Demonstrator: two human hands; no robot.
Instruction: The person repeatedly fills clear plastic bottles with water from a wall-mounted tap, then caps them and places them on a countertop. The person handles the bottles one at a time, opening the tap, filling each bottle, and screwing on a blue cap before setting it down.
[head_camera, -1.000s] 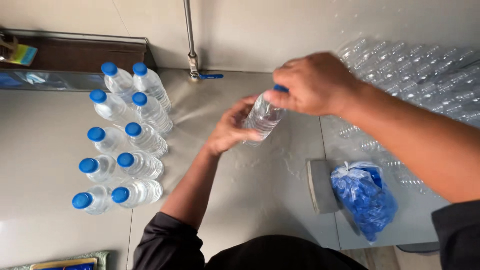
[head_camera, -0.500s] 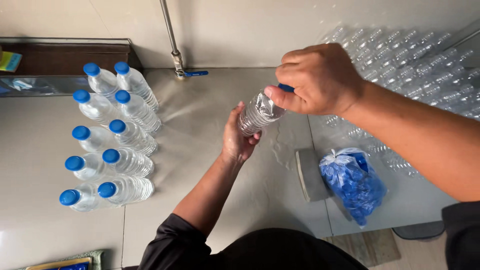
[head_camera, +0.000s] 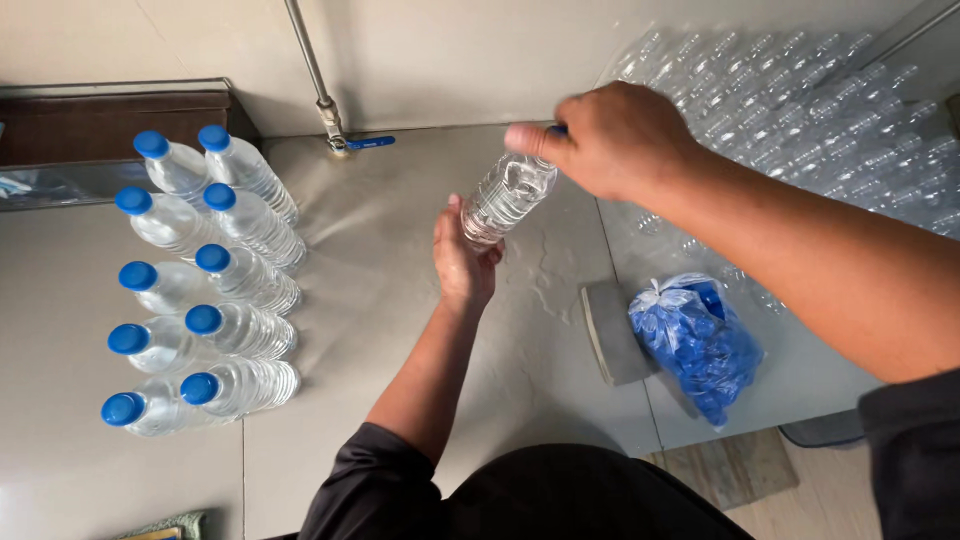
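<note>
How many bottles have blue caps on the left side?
10 capped bottles stand on the grey table in two columns of five, left of the hands. One more bottle is held between the left hand and right hand.

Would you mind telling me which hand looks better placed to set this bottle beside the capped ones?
Left, probably. The left hand grips the bottle at its base and is nearer the capped bottles. The right hand covers only the cap end, farther away.
</note>
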